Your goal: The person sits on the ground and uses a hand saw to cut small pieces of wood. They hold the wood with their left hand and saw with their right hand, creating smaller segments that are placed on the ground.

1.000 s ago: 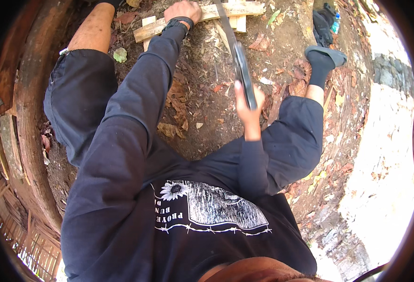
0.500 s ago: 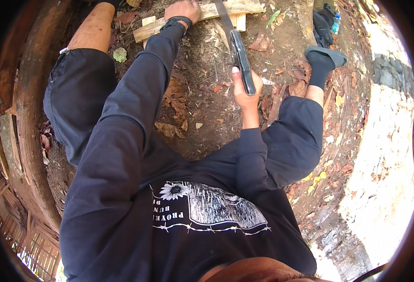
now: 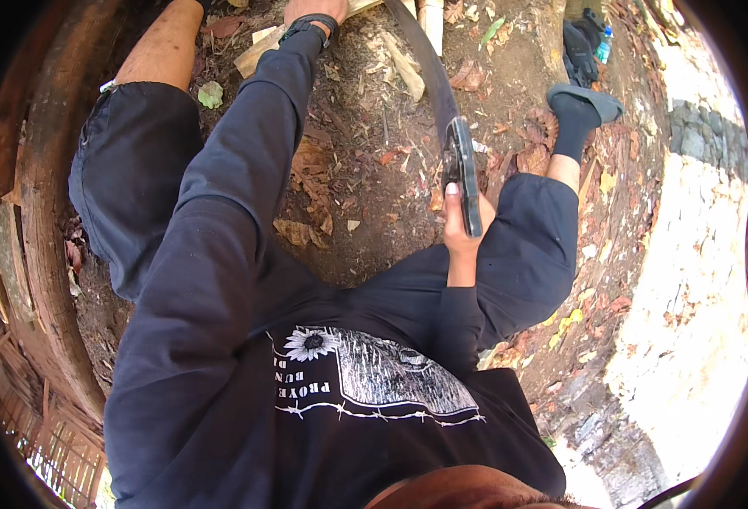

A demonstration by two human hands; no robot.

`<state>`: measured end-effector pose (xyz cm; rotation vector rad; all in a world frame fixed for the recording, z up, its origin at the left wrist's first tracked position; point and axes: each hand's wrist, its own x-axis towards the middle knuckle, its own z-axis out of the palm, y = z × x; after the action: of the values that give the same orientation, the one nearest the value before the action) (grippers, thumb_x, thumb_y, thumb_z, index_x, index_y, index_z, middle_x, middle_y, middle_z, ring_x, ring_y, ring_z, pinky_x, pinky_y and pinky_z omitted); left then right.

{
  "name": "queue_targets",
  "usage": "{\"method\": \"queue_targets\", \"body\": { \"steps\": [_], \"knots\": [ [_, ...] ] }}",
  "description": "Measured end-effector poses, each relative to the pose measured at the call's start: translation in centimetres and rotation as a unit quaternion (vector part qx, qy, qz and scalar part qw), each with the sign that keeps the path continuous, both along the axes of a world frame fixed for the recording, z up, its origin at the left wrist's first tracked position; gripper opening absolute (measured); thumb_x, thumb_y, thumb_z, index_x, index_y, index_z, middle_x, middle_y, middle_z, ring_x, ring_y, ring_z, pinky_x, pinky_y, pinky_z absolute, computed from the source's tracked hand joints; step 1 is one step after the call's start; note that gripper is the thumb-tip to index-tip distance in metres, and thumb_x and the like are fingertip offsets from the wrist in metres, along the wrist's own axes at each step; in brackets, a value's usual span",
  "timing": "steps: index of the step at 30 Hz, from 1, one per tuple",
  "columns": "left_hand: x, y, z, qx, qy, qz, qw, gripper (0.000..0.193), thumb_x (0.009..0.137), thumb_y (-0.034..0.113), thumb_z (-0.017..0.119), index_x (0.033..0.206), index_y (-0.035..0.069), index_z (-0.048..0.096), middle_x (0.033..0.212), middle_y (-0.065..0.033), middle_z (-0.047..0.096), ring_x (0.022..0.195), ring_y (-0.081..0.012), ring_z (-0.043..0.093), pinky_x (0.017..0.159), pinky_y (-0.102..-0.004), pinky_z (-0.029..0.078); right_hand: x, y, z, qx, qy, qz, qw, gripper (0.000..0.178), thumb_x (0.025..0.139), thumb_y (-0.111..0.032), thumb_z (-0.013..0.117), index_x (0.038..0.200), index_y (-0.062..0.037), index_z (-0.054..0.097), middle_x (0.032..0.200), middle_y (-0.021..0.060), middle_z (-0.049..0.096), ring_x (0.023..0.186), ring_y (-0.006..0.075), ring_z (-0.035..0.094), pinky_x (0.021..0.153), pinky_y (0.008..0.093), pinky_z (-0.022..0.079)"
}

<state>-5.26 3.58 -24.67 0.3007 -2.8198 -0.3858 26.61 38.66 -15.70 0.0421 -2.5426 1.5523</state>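
Note:
At the top edge, my left hand (image 3: 316,10) is closed on a pale length of wood (image 3: 257,56), a dark watch on its wrist; the fingertips are cut off by the frame. My right hand (image 3: 465,227) grips the black handle of a pruning saw (image 3: 460,174), thumb along the handle's side. Its long, dark, curved blade runs up to the wood's right part at the top edge. The teeth cannot be made out, and the blade's far end is out of frame. Beneath the wood, a pale wooden block (image 3: 431,24) shows on the right.
A split stick (image 3: 403,68) and dry leaves (image 3: 310,174) lie on the dirt between my legs. My sandalled foot (image 3: 584,103) is at the right, near a dark bag (image 3: 579,53) and a water bottle (image 3: 604,47). A log (image 3: 58,254) runs along the left.
My right hand has drawn the saw back toward my body and slightly right, bringing more blade into view. My left hand and the wood sit higher in the picture, as the view shifted.

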Motion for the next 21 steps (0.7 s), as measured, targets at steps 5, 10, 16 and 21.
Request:
{"method": "queue_targets", "body": {
  "steps": [5, 10, 16, 21],
  "knots": [
    [-0.3, -0.4, 0.2, 0.065, -0.075, 0.037, 0.994, 0.048, 0.105, 0.040, 0.049, 0.111, 0.004, 0.078, 0.105, -0.0248, 0.078, 0.100, -0.0446, 0.076, 0.092, -0.0548, 0.059, -1.5, 1.6, 4.6, 0.038, -0.018, 0.090, 0.995, 0.013, 0.099, -0.007, 0.075, 0.091, 0.0029, 0.074, 0.062, 0.0034, 0.059, 0.053, 0.0090, 0.055, 0.052, 0.0312, 0.042],
    [2.4, 2.5, 2.6, 0.071, -0.087, -0.012, 0.994, 0.068, 0.108, 0.047, 0.033, 0.114, 0.000, 0.082, 0.115, -0.0323, 0.077, 0.109, -0.0500, 0.074, 0.103, -0.0571, 0.056, 3.5, 1.2, 6.7, 0.044, -0.016, 0.064, 0.997, 0.014, 0.096, -0.005, 0.076, 0.086, 0.0016, 0.070, 0.060, 0.0053, 0.054, 0.049, 0.0132, 0.053, 0.051, 0.0334, 0.040],
    [3.4, 3.1, 3.2, 0.074, -0.086, -0.039, 0.993, 0.069, 0.109, 0.047, 0.033, 0.109, 0.000, 0.082, 0.110, -0.0314, 0.078, 0.104, -0.0492, 0.075, 0.101, -0.0572, 0.057, 6.6, -0.4, 4.1, 0.021, -0.029, 0.056, 0.998, 0.019, 0.096, -0.005, 0.076, 0.082, -0.0008, 0.065, 0.060, 0.0073, 0.051, 0.048, 0.0197, 0.053, 0.052, 0.0344, 0.041],
    [3.3, 2.6, 2.6, 0.053, -0.074, -0.049, 0.995, 0.066, 0.108, 0.044, 0.034, 0.103, 0.000, 0.083, 0.103, -0.0295, 0.079, 0.096, -0.0475, 0.077, 0.096, -0.0570, 0.060, 2.7, -2.7, 2.9, -0.013, 0.014, 0.041, 0.999, 0.010, 0.097, -0.006, 0.076, 0.092, 0.0018, 0.072, 0.061, 0.0064, 0.054, 0.050, 0.0161, 0.054, 0.053, 0.0344, 0.043]
  ]
}}
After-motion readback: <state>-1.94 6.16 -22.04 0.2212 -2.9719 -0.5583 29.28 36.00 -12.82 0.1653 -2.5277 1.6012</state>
